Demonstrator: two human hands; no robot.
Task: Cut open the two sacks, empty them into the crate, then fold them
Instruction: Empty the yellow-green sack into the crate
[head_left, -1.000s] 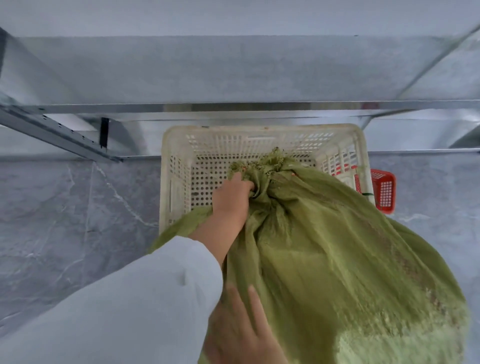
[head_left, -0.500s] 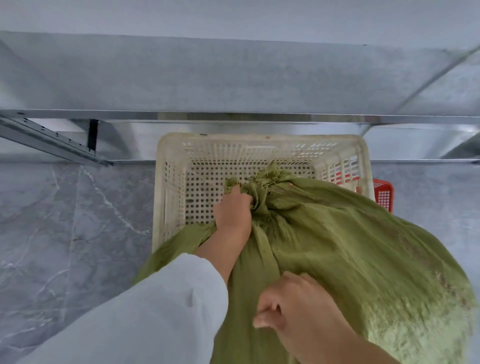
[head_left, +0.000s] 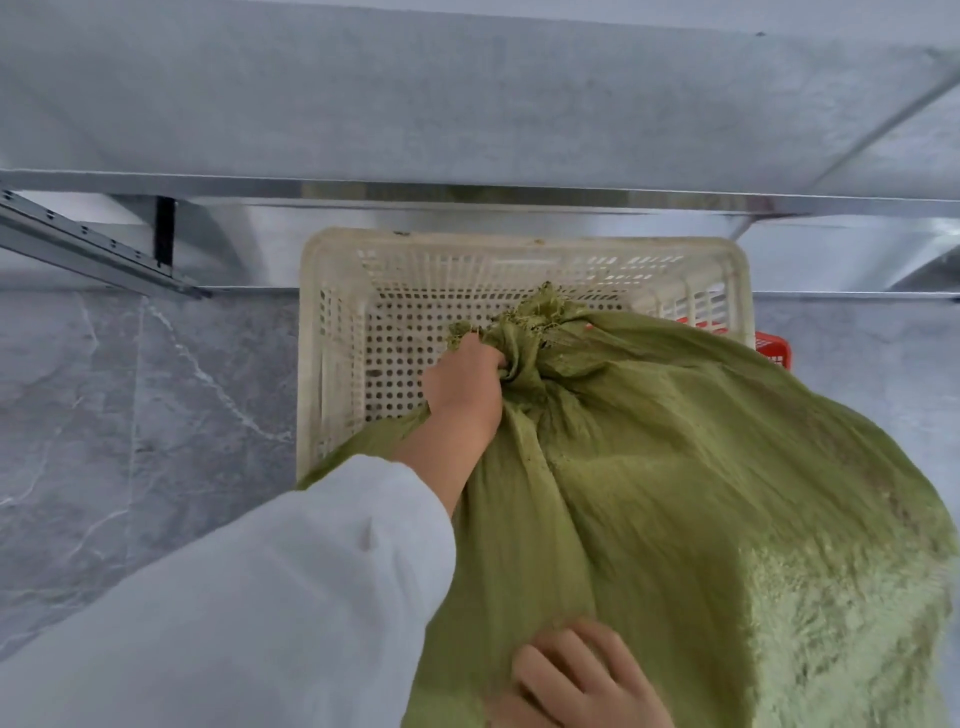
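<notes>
- Grey marble-look floor (head_left: 130, 415), pale veining; steel shelf frame (head_left: 467, 195) runs across behind the crate.
- Cream perforated crate (head_left: 332, 332) sits on the floor against the frame, a red basket (head_left: 774, 348) just beside its right far corner.
- Green woven sack (head_left: 675, 493) lies over the crate's near rim, bunched neck above the crate's inside.
- Left hand (head_left: 462, 389) (white sleeve) clenched around the neck.
- Right hand (head_left: 582, 680) flat on the sack body, fingers spread, gripping nothing.

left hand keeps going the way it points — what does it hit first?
Likely the far wall of the white crate. The left hand, gripping the green sack at its gathered neck, points up-frame over the bare perforated floor; depth is unclear.
</notes>
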